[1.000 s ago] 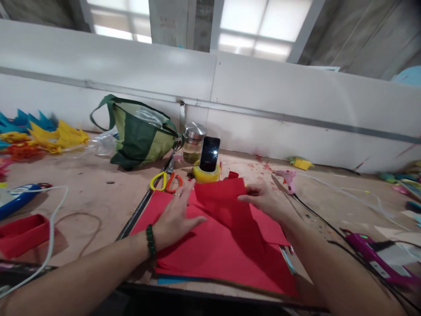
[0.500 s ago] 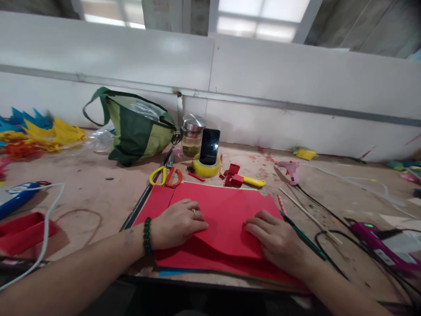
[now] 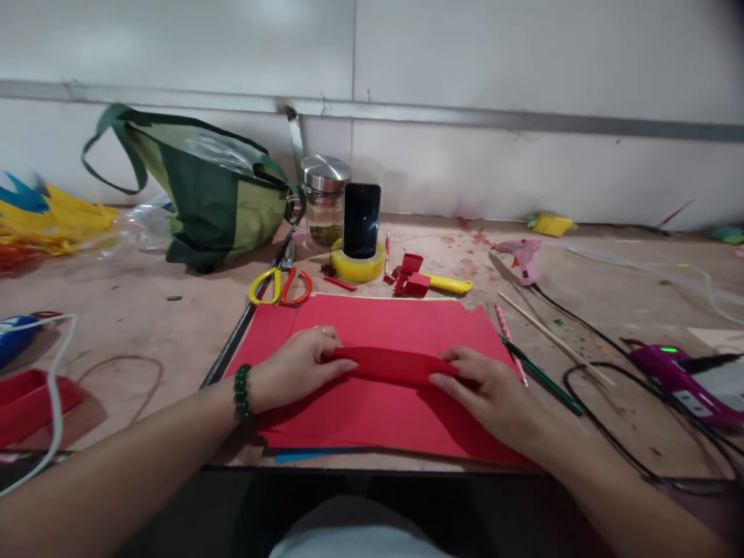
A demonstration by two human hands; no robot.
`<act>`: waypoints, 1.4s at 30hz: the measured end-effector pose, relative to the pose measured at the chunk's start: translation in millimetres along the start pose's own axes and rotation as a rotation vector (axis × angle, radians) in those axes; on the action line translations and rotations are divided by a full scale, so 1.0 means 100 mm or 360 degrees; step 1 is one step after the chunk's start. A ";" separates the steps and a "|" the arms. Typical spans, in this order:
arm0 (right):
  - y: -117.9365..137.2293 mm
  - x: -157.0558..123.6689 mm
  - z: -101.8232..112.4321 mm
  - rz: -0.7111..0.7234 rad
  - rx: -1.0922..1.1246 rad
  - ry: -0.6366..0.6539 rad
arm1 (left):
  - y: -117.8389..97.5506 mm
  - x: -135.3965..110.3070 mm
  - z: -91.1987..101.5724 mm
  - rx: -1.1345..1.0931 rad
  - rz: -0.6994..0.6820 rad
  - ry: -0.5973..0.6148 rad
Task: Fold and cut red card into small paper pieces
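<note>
Person at the bench, forearms in: left hand [image 3: 294, 373] and right hand [image 3: 494, 391] each close their fingers on one end of a folded red paper strip [image 3: 388, 364], gripping it level between them. The strip lies across the middle of a stack of red sheets [image 3: 372, 422] at the near edge of the workbench [image 3: 145, 318], touching the top sheet. Behind the stack are scissors [image 3: 280, 285] and a phone [image 3: 361, 219] upright in a yellow tape roll [image 3: 357, 270], with a green bag [image 3: 215, 194] further left and a purple glue gun [image 3: 680, 372] well off right.
</note>
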State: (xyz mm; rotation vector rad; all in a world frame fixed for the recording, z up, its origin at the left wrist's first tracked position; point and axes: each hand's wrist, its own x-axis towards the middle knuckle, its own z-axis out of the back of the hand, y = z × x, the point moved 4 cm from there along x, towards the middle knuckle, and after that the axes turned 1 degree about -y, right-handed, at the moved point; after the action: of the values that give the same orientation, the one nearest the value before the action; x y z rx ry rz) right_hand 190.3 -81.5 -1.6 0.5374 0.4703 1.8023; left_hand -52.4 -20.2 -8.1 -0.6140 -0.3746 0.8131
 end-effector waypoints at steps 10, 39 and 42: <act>-0.16 0.10 -0.09 -0.0136 -0.0144 -0.0132 | 0.04 0.06 -0.02 0.0298 0.0134 -0.0169; -0.06 0.12 -0.10 -0.0159 -0.0285 -0.0151 | 0.11 0.06 0.07 0.0246 0.0196 -0.0117; -0.04 0.13 -0.09 -0.0170 -0.0263 -0.0153 | 0.12 0.06 0.07 0.0264 0.0192 -0.0106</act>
State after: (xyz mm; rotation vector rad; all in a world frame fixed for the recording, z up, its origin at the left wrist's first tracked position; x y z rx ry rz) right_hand 184.8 -68.6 -10.1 0.4729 0.2765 1.6871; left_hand -58.8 -6.8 -9.6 -0.4584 -0.3294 0.9717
